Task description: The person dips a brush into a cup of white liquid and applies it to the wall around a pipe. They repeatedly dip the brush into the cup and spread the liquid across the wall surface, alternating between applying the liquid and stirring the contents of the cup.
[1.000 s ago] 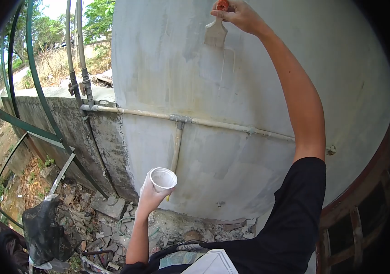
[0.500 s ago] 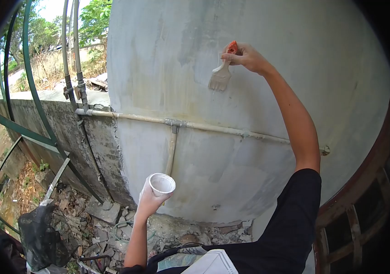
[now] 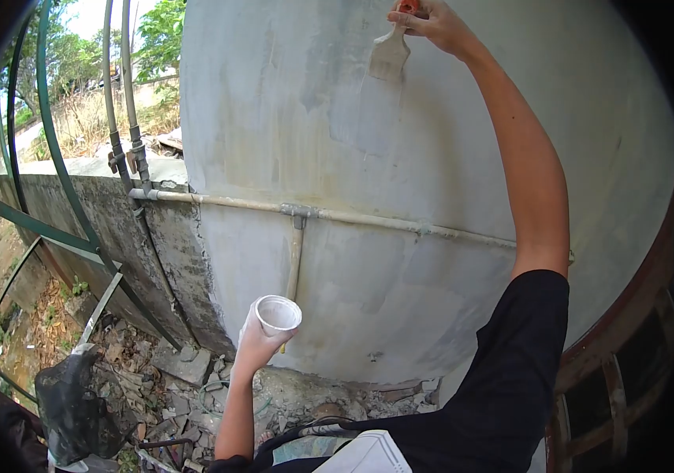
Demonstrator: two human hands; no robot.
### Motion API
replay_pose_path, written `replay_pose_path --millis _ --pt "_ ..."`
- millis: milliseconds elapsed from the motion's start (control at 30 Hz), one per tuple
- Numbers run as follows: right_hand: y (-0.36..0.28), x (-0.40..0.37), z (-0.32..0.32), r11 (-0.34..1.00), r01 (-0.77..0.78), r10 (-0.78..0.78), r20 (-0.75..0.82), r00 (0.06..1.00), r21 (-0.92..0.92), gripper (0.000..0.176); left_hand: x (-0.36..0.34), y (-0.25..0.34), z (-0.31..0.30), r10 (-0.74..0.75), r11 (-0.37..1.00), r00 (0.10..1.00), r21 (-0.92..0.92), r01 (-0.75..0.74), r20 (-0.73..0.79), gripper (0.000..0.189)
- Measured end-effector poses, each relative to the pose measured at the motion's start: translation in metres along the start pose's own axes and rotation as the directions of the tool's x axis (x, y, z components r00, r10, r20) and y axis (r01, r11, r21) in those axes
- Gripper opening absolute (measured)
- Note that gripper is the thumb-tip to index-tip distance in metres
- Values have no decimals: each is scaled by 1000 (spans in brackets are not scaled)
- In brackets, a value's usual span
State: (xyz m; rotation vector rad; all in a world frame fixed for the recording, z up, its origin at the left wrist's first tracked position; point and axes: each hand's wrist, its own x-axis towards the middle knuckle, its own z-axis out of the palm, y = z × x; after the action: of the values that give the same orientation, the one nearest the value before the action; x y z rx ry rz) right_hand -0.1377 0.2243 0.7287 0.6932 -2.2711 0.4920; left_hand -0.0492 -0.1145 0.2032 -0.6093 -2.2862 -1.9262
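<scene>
One brush point(image 3: 390, 54), one cup point(image 3: 278, 313)

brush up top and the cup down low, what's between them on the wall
In the head view, below the brush comes bare grey wall, then a horizontal pipe with a fitting whose downward branch runs toward the cup.

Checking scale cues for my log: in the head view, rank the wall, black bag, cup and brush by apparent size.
1. The wall, filling most of the view.
2. The black bag.
3. The cup in the left hand and the brush in the right hand look alike; the cup is nearer the camera, so they are left unranked.
</scene>
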Motion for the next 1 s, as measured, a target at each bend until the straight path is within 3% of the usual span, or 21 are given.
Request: replay_pose_path --millis 67,233,300,333,400,533,767,1000 --pt "-40 1 2 985 -46 42 -27 999 -165 22 0 3 0 -5 1000 1000 -14 5 5 71" --pt "-74 -8 17 910 61 -73 -15 997 -409 26 -1 0 0 10 1000 1000 -4 -10 -10 71" --pt "-80 -17 32 974 -12 28 66 997 -225 28 -2 0 2 16 1000 1000 -14 -17 -12 71" --pt "-72 -19 41 974 -12 29 70 997 -226 28 -2 1 2 13 1000 1000 -18 -13 -8 72" --pt "-53 -25 67 989 127 -136 140 981 69 32 -4 1 2 10 1000 1000 -23 -10 -3 72" --pt "-26 -26 110 969 -2 -62 253 965 246 30 -10 5 -1 4 999 1000 -31 -4 -5 74" --pt "10 -8 122 958 -105 38 244 969 268 30 -15 5 -14 -35 999 998 4 35 -42 74" --pt "-8 30 80 991 12 -22 70 997 133 32 -17 7 -25 -13 998 996 63 19 -91 73"
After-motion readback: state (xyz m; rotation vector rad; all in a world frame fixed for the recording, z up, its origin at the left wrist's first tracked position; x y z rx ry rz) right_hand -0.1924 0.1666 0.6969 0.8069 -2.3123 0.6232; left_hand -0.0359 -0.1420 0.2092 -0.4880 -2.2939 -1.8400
